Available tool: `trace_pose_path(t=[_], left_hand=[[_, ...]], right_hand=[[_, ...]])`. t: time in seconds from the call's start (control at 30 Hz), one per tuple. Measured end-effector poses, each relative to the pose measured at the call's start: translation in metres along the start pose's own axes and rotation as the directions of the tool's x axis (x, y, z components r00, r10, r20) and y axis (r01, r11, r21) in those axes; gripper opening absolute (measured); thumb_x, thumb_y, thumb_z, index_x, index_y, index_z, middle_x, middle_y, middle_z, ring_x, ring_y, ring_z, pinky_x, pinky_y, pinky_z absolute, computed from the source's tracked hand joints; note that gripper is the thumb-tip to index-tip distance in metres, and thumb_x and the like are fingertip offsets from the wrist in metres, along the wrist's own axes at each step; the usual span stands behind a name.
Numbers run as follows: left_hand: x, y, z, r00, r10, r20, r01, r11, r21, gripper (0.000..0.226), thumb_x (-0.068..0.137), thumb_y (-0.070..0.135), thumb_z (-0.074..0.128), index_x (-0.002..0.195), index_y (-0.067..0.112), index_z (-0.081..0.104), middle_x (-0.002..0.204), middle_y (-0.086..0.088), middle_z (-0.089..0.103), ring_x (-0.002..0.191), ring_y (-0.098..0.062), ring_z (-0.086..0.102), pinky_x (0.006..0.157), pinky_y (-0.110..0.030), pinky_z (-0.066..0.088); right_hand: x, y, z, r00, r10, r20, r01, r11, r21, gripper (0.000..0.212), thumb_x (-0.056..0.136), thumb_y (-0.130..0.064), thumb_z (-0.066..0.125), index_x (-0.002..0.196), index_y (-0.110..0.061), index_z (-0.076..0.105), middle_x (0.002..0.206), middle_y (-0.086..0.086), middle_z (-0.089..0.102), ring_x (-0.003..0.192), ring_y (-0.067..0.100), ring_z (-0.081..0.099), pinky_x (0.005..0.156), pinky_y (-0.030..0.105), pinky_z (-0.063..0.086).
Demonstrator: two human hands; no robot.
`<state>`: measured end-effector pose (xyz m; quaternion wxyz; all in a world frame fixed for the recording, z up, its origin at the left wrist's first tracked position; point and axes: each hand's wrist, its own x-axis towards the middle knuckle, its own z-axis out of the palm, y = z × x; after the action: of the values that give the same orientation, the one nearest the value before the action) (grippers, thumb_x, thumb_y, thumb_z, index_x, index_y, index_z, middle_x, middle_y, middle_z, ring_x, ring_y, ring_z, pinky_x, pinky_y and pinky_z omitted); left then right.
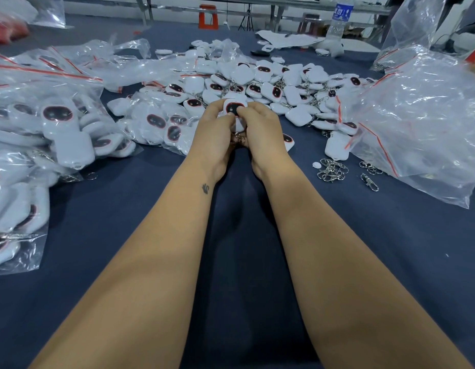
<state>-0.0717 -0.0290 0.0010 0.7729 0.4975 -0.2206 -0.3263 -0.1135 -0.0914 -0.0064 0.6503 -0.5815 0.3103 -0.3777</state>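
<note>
The left hand and the right hand are both gripping 1 white fob between curled fingers and thumbs, holding it just above the blue desk near its middle. A loose pile of fobs is lying at 12 o'clock, bagged fobs at 9 o'clock, and metal clasps at 3 o'clock, beside clear bags.

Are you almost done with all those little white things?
Not nearly. Done: filled bags of them lie on the left. In hand: the left hand and right hand hold one gadget. Left: a big loose pile behind, plus spare clips and empty bags on the right.
</note>
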Motion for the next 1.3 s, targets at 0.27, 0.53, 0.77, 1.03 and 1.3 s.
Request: trace_pose_path(t=[0.27, 0.53, 0.77, 1.03, 1.3], left_hand=[[0.0016, -0.0005, -0.0008, 1.0, -0.007, 0.002, 0.007, 1.0, 0.011, 0.036, 0.099, -0.004, 0.035, 0.125, 0.009, 0.055, 0.092, -0.007, 0.065, 0.072, -0.011, 0.063, 0.056, -0.02, 0.051], [0.0023, -0.0011, -0.0009, 1.0, -0.002, -0.008, 0.003, 1.0, 0.021, 0.034, 0.096, -0.005, 0.037, 0.12, 0.008, 0.057, 0.084, -0.005, 0.063, 0.062, -0.007, 0.061, 0.051, -0.017, 0.047], [0.0014, 0.0012, -0.0006, 1.0, -0.012, -0.013, 0.012, 1.0, 0.007, 0.029, 0.094, -0.005, 0.038, 0.102, 0.012, 0.06, 0.074, -0.001, 0.058, 0.061, -0.008, 0.055, 0.05, -0.017, 0.045], [-0.0002, 0.0014, -0.0017, 1.0, -0.004, 0.02, 0.004, 0.999, 0.04, 0.021, 0.099, 0.001, 0.041, 0.091, 0.017, 0.054, 0.06, 0.006, 0.063, 0.054, -0.005, 0.06, 0.05, -0.018, 0.047], [0.0005, 0.0034, -0.0031, 1.0, -0.011, 0.014, 0.01, 0.998, 0.07, 0.023, 0.101, 0.002, 0.039, 0.093, 0.018, 0.053, 0.064, 0.004, 0.064, 0.053, -0.006, 0.06, 0.053, -0.021, 0.047]], right_hand=[[0.001, 0.0001, -0.001, 1.0, 0.012, -0.016, -0.012, 0.999, -0.032, 0.04, 0.093, -0.016, 0.057, 0.13, -0.002, 0.057, 0.131, 0.019, 0.06, 0.121, 0.033, 0.058, 0.1, 0.046, 0.05], [0.0003, 0.0004, -0.0023, 1.0, -0.029, -0.004, 0.029, 0.997, -0.076, 0.033, 0.094, -0.014, 0.055, 0.124, -0.001, 0.06, 0.113, 0.017, 0.065, 0.095, 0.021, 0.06, 0.088, 0.038, 0.052], [-0.0006, 0.0011, -0.0023, 0.998, -0.058, 0.012, 0.058, 0.998, -0.028, 0.011, 0.091, -0.013, 0.055, 0.083, -0.013, 0.063, 0.08, 0.004, 0.06, 0.078, 0.019, 0.054, 0.069, 0.032, 0.046], [-0.0022, -0.0022, -0.0037, 1.0, -0.019, 0.011, 0.019, 0.998, 0.058, 0.022, 0.086, -0.005, 0.052, 0.068, -0.016, 0.059, 0.054, -0.008, 0.062, 0.068, 0.016, 0.058, 0.071, 0.035, 0.046], [-0.0036, -0.0049, -0.0033, 1.0, -0.006, -0.002, 0.006, 0.998, 0.055, 0.02, 0.085, -0.005, 0.053, 0.069, -0.015, 0.059, 0.06, -0.004, 0.061, 0.074, 0.02, 0.058, 0.073, 0.038, 0.047]])
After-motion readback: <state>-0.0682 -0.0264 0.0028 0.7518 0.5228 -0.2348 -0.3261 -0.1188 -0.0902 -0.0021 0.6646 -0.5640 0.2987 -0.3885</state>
